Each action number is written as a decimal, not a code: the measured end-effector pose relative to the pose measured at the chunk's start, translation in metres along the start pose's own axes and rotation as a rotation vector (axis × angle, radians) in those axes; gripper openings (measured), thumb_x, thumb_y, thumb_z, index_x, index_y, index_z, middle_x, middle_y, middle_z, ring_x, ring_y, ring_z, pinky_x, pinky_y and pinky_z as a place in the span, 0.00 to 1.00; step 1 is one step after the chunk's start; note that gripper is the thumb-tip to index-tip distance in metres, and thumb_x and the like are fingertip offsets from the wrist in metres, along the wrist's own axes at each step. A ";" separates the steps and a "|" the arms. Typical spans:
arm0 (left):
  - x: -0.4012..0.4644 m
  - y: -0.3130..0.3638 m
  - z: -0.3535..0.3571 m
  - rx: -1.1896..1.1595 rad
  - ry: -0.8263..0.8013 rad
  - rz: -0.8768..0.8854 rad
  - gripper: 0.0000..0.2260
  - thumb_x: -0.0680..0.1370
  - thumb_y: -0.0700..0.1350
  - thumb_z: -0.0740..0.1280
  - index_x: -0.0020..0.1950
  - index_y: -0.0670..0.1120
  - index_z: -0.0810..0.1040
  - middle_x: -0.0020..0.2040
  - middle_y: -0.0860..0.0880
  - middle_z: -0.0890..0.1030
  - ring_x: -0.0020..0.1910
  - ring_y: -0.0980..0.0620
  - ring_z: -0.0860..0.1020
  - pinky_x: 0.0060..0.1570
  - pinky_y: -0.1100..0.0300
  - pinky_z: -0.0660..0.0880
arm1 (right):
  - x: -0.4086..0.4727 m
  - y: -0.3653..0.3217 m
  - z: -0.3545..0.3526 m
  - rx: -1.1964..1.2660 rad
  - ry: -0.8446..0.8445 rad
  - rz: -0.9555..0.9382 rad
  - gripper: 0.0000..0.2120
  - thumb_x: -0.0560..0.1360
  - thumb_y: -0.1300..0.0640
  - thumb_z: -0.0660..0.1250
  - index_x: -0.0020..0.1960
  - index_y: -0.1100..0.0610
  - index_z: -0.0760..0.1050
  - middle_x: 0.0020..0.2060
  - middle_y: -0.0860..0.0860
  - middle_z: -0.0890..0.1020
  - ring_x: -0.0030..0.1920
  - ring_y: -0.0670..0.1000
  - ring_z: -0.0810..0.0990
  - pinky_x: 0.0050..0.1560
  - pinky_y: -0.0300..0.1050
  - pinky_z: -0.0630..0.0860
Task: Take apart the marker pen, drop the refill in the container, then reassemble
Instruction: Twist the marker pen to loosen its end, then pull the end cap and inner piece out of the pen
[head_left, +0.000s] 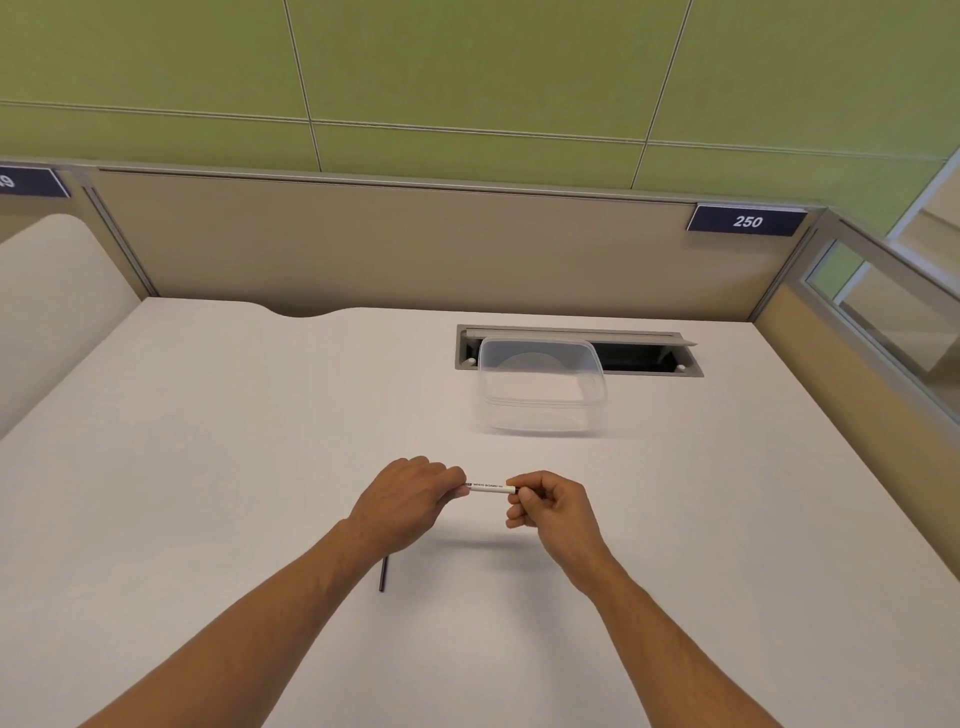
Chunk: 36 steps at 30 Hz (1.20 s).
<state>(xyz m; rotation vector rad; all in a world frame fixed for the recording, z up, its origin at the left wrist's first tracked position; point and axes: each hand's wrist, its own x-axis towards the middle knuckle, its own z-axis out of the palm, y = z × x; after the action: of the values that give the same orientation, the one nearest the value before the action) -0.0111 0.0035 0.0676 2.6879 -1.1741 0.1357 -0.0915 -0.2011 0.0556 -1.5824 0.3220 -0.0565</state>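
A white whiteboard marker pen (487, 487) is held level above the desk between both hands. My left hand (410, 499) grips its left end, which is hidden in the fingers. My right hand (550, 506) pinches its right end. A thin dark rod, apparently the refill (383, 574), lies on the desk under my left forearm, partly hidden by it. A clear plastic container (540, 387) stands farther back, open and with nothing visible inside.
The white desk (208, 467) is bounded by beige partition walls at the back and right. A grey cable slot (644, 353) with a raised flap is set into the desk behind the container. A sign reading 250 (747, 221) hangs on the partition.
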 end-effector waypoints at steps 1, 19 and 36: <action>0.000 0.000 0.000 0.008 0.001 -0.001 0.17 0.81 0.56 0.49 0.47 0.47 0.72 0.35 0.49 0.76 0.34 0.46 0.70 0.34 0.51 0.68 | 0.000 0.000 -0.001 0.012 -0.001 0.006 0.13 0.79 0.71 0.61 0.49 0.61 0.82 0.38 0.56 0.82 0.36 0.51 0.82 0.43 0.46 0.83; -0.007 -0.005 0.009 0.050 0.102 0.005 0.19 0.80 0.56 0.49 0.43 0.48 0.73 0.30 0.50 0.72 0.30 0.48 0.65 0.31 0.57 0.60 | -0.007 0.031 -0.026 0.047 0.285 0.089 0.06 0.77 0.65 0.69 0.51 0.58 0.83 0.38 0.54 0.87 0.38 0.51 0.87 0.37 0.39 0.81; -0.012 -0.003 0.011 0.039 0.071 -0.036 0.19 0.80 0.56 0.49 0.43 0.47 0.73 0.31 0.50 0.73 0.31 0.46 0.69 0.31 0.55 0.64 | -0.013 0.066 -0.018 -0.473 0.328 0.098 0.08 0.73 0.64 0.73 0.42 0.54 0.75 0.35 0.46 0.81 0.35 0.44 0.79 0.34 0.30 0.70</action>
<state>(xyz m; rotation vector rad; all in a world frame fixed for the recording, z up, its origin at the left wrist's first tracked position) -0.0169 0.0116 0.0549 2.7124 -1.1132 0.2491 -0.1195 -0.2159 -0.0064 -2.0251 0.7086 -0.1748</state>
